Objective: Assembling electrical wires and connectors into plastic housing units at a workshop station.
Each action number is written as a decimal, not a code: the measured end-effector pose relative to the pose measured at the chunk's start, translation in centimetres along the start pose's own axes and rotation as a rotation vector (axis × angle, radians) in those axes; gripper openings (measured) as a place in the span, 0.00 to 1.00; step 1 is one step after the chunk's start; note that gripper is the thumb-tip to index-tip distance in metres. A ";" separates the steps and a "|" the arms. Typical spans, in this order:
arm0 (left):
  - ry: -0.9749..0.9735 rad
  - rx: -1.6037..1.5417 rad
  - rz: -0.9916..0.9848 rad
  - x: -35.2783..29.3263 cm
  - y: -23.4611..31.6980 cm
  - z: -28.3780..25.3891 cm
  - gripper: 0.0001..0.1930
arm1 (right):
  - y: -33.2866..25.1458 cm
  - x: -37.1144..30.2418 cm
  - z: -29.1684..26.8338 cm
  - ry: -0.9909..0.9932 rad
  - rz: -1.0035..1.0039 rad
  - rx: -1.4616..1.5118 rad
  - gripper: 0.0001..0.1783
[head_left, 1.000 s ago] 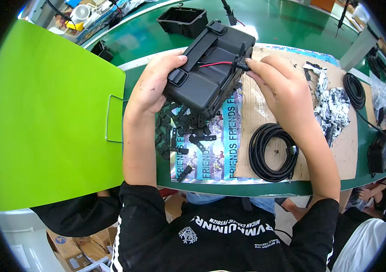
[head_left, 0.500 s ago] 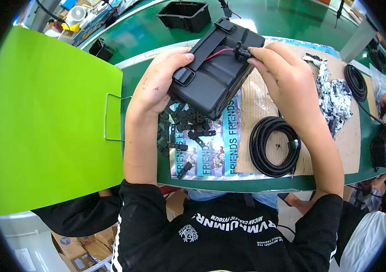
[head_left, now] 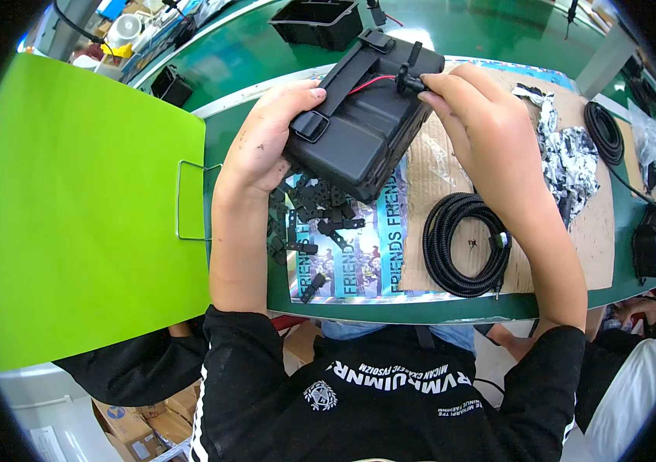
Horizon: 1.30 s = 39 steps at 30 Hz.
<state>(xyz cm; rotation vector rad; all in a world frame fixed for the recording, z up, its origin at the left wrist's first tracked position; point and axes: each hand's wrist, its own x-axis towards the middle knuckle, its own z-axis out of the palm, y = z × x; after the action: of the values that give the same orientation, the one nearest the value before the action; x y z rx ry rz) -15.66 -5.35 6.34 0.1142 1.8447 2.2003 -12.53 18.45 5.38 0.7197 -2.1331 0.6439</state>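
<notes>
A black plastic box (head_left: 359,146) with a strap (head_left: 341,86) and buckles is held tilted above the table. My left hand (head_left: 262,138) grips its left side, thumb on top by the strap. At its upper right, a small black plug-like fitting (head_left: 405,79) joins a thin red wire (head_left: 374,81) lying across the box. My right hand (head_left: 490,123) is closed on the fitting's outer end in a fingertip pinch. Below the box, several small black plastic pieces (head_left: 316,200) lie on a printed sheet (head_left: 366,273). The fingers under the box are hidden.
A coil of black corrugated tubing (head_left: 437,245) rests on cardboard (head_left: 567,266) beside crumpled black-and-white wrapping (head_left: 574,165). More black cable (head_left: 604,135) lies at the right. A large bright green panel (head_left: 89,208) stands at the left. An open black bin (head_left: 316,27) is at the back.
The box and both hands have shifted very slightly to the left; the grips look the same. At the far right, another person's hand has left the plastic bag.
</notes>
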 end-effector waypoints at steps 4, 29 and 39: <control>-0.047 0.016 -0.011 -0.1 0.3 0.2 0.10 | -0.1 0.1 -0.1 -0.013 -0.008 -0.027 0.08; 0.037 0.062 0.303 1.7 -4.4 4.1 0.14 | 2.4 -0.8 1.2 -0.147 -0.049 -0.192 0.11; 0.046 -0.051 0.127 2.4 -5.6 3.5 0.14 | 2.5 -0.4 1.0 -0.223 0.021 0.036 0.07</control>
<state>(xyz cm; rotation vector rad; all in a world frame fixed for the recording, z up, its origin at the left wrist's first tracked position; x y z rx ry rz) -16.26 -0.52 1.28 0.1765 1.8518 2.3519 -14.54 19.70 4.00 0.8217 -2.3403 0.6399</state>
